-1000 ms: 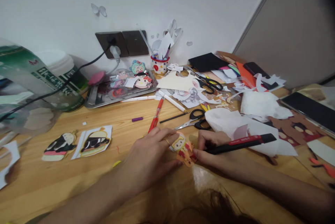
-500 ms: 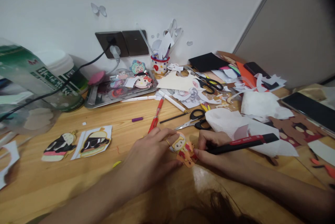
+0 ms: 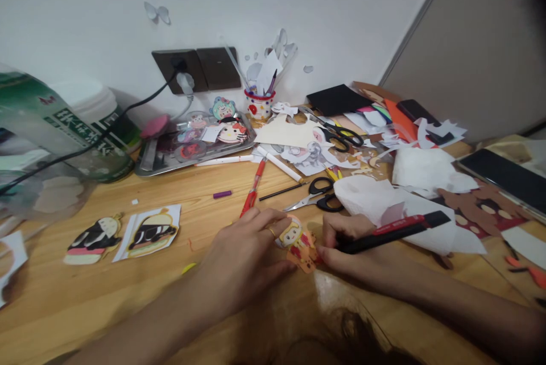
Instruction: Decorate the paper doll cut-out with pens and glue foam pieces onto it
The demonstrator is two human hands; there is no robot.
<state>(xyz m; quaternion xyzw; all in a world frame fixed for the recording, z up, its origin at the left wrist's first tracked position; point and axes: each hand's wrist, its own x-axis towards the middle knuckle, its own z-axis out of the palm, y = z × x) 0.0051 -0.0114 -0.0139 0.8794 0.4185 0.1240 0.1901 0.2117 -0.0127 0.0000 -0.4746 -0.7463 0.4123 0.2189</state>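
Note:
A small orange paper cutout (image 3: 302,244) with a yellow-haired figure lies between my two hands. My left hand (image 3: 245,251) grips its left side, thumb at the lower edge and fingers at the top. In my right hand (image 3: 350,240) is a black marker with a red label (image 3: 394,227), held in a closed pinch; its tip is hidden by my fingers beside the cutout's right edge. Black-handled scissors (image 3: 318,197) lie just behind my hands, next to a red pen (image 3: 255,189).
Two burger-like cutouts (image 3: 94,240) are at the left. Behind stand a metal tray (image 3: 170,167) of stickers and a dotted pen cup (image 3: 260,106). Paper scraps, crumpled tissue (image 3: 426,171) and a phone (image 3: 505,177) cover the right. A black cable crosses the left side.
The black marker's cap end has shifted slightly left and up. My left hand keeps its grip on the cutout, and the view has moved very slightly.

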